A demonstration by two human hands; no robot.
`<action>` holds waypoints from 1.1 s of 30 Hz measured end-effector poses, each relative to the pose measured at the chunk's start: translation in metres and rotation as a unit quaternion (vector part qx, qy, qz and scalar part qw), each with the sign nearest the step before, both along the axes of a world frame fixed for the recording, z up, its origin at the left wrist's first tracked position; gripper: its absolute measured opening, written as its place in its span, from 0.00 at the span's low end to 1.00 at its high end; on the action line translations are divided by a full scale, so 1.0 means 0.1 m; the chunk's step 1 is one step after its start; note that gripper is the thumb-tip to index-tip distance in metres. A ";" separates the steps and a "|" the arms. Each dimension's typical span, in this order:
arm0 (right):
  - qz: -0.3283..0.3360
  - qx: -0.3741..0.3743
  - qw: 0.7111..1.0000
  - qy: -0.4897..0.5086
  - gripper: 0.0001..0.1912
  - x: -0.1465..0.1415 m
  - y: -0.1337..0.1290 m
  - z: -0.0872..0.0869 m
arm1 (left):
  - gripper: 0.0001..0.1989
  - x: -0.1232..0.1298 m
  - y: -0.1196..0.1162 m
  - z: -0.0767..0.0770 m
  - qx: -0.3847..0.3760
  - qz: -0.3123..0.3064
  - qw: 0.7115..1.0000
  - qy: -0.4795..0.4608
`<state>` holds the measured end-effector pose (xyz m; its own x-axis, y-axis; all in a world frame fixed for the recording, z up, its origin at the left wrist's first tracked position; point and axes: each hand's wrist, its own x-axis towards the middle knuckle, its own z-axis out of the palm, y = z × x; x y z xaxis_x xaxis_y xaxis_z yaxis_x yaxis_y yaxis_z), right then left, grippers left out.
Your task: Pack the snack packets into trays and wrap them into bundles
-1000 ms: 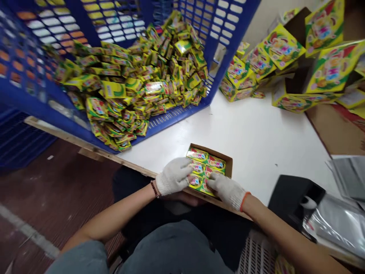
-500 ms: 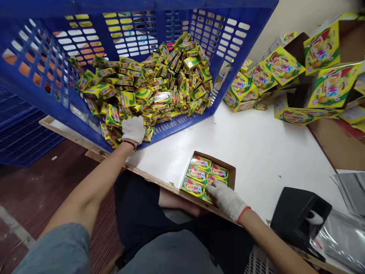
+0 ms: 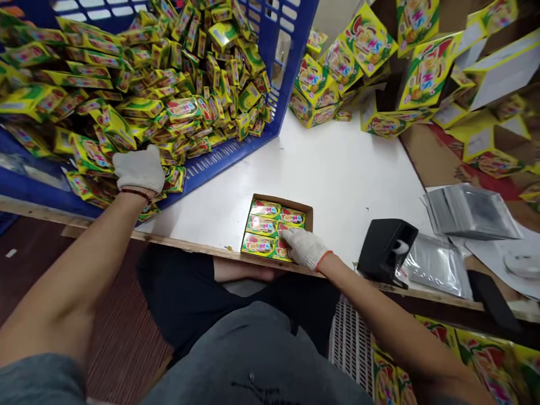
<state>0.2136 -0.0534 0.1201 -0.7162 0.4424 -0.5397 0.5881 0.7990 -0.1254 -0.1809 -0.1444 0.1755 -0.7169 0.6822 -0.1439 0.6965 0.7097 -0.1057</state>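
Note:
My left hand [image 3: 140,169], in a white knitted glove, reaches over the low front of a blue crate [image 3: 219,160]. Its fingers are hidden among small yellow-green candy packs [image 3: 169,107] heaped inside, so their grip does not show. Before me on the white table sits an open shallow carton [image 3: 309,216], its visible packs [image 3: 259,244] lying flat in two columns, labelled "TWINS". Over the carton's right front part lies my gloved right hand [image 3: 307,247], fingers stretched out onto the packs and covering some of them.
Printed display boxes [image 3: 428,70] are piled at the back right. A black tape dispenser [image 3: 386,250] stands at the table's front edge, beside clear plastic sleeves [image 3: 439,264] and another stack of sleeves [image 3: 472,211]. More printed boxes [image 3: 485,360] lie below the table at right.
The view has turned to the right and shifted, so crate and carton appear further left. My left hand is still in the packs and my right hand still on the carton's packs.

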 end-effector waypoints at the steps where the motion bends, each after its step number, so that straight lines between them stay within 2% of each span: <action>1: -0.002 -0.003 1.000 0.000 0.21 0.00 0.01 -0.01 | 0.18 0.02 0.00 0.01 -0.002 -0.002 0.999 0.038; 3: -0.006 -0.007 1.000 0.006 0.22 0.02 0.01 -0.02 | 0.22 0.04 -0.02 0.03 -0.026 -0.009 0.994 0.110; 4: -0.007 -0.009 1.000 0.010 0.22 0.03 0.01 -0.03 | 0.25 0.03 -0.04 0.03 -0.047 -0.027 0.992 0.114; 7: -0.007 -0.020 1.000 0.020 0.23 0.07 -0.01 -0.04 | 0.34 -0.11 -0.07 0.04 -0.116 -0.063 0.988 0.084; 9: -0.010 -0.026 0.999 0.026 0.22 0.08 -0.02 -0.03 | 0.36 -0.21 -0.07 0.06 -0.134 -0.078 0.986 0.065; 14: -0.016 -0.031 0.999 0.033 0.23 0.07 -0.05 -0.01 | 0.24 -0.22 -0.02 0.08 -0.118 -0.126 0.984 0.040; 19: -0.001 -0.030 0.999 0.029 0.22 0.07 -0.07 -0.01 | 0.23 -0.22 -0.03 0.15 -0.168 -0.202 0.965 0.030; 23: 0.009 -0.025 0.999 0.029 0.23 0.06 -0.08 -0.04 | 0.22 -0.32 -0.07 0.25 -0.179 -0.210 0.957 0.086; 26: 0.005 -0.035 0.999 0.037 0.22 0.06 -0.07 -0.06 | 0.20 -0.32 -0.04 0.27 -0.184 -0.230 0.953 0.071; 30: -0.003 -0.035 0.998 0.056 0.24 0.09 -0.06 -0.09 | 0.14 -0.17 0.05 0.28 -0.129 -0.264 0.956 0.004; 33: -0.011 -0.040 0.998 0.053 0.24 0.08 -0.02 -0.07 | 0.16 0.06 0.14 0.33 -0.087 -0.270 0.959 -0.017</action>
